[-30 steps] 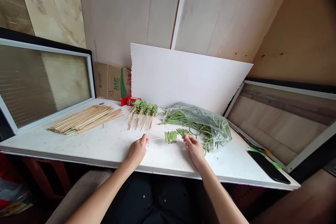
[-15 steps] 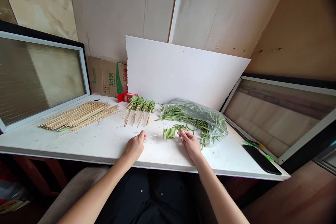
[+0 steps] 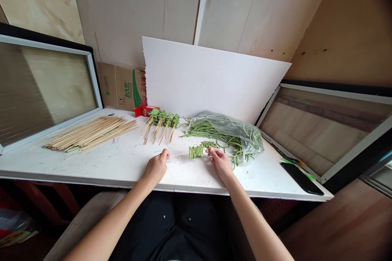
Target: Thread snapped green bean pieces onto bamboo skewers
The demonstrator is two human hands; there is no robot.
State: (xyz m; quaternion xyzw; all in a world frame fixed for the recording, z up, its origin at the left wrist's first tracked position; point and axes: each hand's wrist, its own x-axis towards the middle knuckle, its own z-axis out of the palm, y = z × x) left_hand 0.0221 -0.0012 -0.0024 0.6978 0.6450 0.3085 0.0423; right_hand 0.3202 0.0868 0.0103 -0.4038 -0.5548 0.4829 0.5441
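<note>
My left hand (image 3: pixel 157 167) pinches the bare end of a thin bamboo skewer (image 3: pixel 179 155) lying along the white table (image 3: pixel 122 163). A row of folded green bean loops (image 3: pixel 196 151) is threaded on that skewer. At the skewer's right end my right hand (image 3: pixel 219 162) is closed on a long green bean (image 3: pixel 210 145), just beside the threaded loops. Both hands rest low over the tabletop.
A clear plastic bag of long green beans (image 3: pixel 232 132) lies right of my hands. Several finished bean skewers (image 3: pixel 161 124) lie at the back, a pile of bare skewers (image 3: pixel 88 133) at the left. A black phone (image 3: pixel 301 177) sits near the right edge. A white board (image 3: pixel 211 77) leans against the wall.
The view has drifted, so everything sits slightly left and higher. My right hand has closed in on the threaded beans; the left hand keeps its pinch on the skewer.
</note>
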